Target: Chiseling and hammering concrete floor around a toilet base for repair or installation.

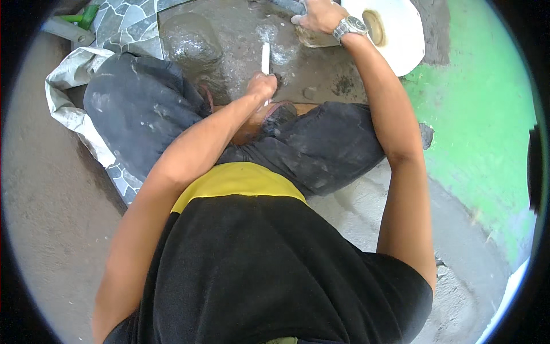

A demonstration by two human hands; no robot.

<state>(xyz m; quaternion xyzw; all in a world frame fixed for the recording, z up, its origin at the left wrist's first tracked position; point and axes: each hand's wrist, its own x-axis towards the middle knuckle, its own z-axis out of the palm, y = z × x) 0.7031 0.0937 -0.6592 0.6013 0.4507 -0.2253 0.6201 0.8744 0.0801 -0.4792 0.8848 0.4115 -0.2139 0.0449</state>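
Observation:
My left hand (263,86) is wrapped round a slim white rod (265,57), which stands out from the fist over the wet cement floor. Its lower end shows just below the fist. Farther off, my right hand (321,16), with a watch (350,26) on the wrist, is at the top edge. Its fingers are bent beside a grey rounded piece (288,6) that is cut off by the frame; whether they grip it I cannot tell. Close to the right wrist is a white fixture (404,40) with a stained oval opening.
A mound of wet grey mortar (191,39) lies at far left of the rod. Grey patterned tiles (129,26) border it. A green-handled tool (77,26) and a crumpled whitish sack (86,123) are at the left. Green-painted floor (470,114) spreads at the right.

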